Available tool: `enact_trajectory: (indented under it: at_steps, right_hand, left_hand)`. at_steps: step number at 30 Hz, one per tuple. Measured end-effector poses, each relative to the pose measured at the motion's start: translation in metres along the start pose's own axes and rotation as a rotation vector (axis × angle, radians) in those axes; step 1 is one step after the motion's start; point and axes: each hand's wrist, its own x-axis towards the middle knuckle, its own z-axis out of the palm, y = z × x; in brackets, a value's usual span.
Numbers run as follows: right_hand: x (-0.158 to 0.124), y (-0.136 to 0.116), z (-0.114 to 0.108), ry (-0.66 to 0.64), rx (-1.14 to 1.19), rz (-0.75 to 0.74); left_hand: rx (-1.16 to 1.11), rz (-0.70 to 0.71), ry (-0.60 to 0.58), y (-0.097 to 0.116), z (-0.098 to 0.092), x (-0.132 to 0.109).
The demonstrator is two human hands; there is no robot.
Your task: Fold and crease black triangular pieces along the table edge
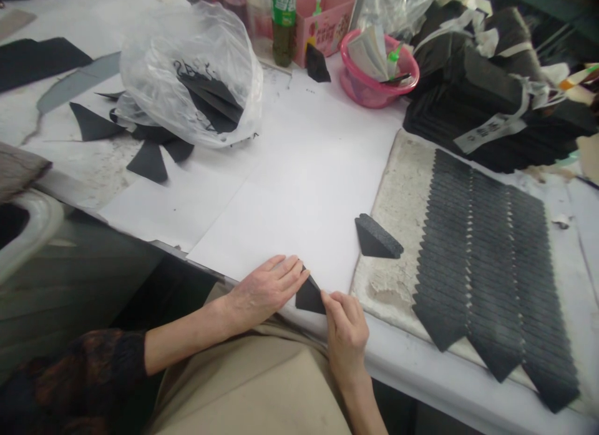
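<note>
At the front edge of the table lies a small dark, flat piece point(309, 298), roughly triangular, with a narrow strip along its upper edge folded or raised. My left hand point(264, 291) presses its closed, outstretched fingers on the piece's upper left end; the thumb is hidden. My right hand point(346, 326) pinches the right end of that same edge between thumb and fingers. Just beyond, a small stack of similar pieces point(378, 236) rests across the edge of a pale board point(390, 285).
Overlapping rows of dark pointed pieces point(489, 266) cover the board's right part. Behind are bundled black stacks point(472, 92), a pink basket point(379, 95), a pink box point(322, 23) and a green-labelled bottle point(283, 23). A clear plastic bag point(154, 67) holds dark pieces; others lie beside it.
</note>
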Motion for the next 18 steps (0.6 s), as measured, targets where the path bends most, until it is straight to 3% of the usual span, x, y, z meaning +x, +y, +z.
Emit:
enact_trajectory:
  at_steps: [18]
  right_hand:
    - [-0.018, 0.001, -0.017, -0.052, -0.039, 0.017]
  left_hand:
    - [0.041, 0.058, -0.007, 0.007, 0.002, 0.007]
